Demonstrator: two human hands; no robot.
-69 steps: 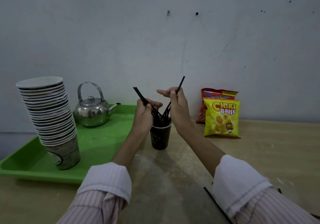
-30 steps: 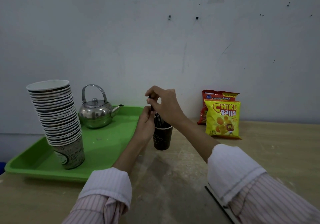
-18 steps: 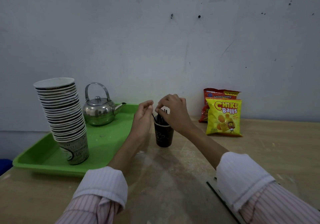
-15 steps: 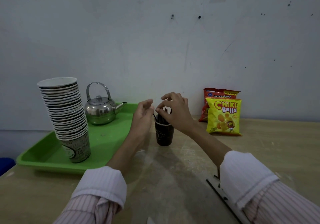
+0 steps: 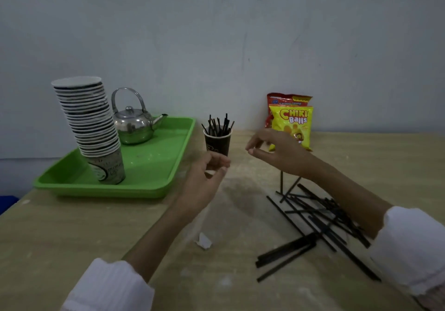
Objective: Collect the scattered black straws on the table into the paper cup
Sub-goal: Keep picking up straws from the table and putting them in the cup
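Paper cup (image 5: 217,143) is standing upright on the counter (image 5: 72,233), just R of the green tray (image 5: 154,185), w/ a bunch of black straws (image 5: 218,125) sticking up out of it; L hand (image 5: 204,183) is hovering just in front of the cup, fingers (image 5: 220,162) loosely curled near the thumb, gripping nothing; R hand (image 5: 277,153) is hanging in the air to the cup's R, in front of the snack bags (image 5: 290,123), its fingers (image 5: 252,143) relaxed & slightly apart, also empty; a loose pile of straws (image 5: 313,216) is lying crisscrossed on the counter under & beside the R forearm; a paper scrap (image 5: 204,241) is lying btwn the arms; cup stack (image 5: 89,123) & metal kettle (image 5: 132,125) are sitting on the tray.
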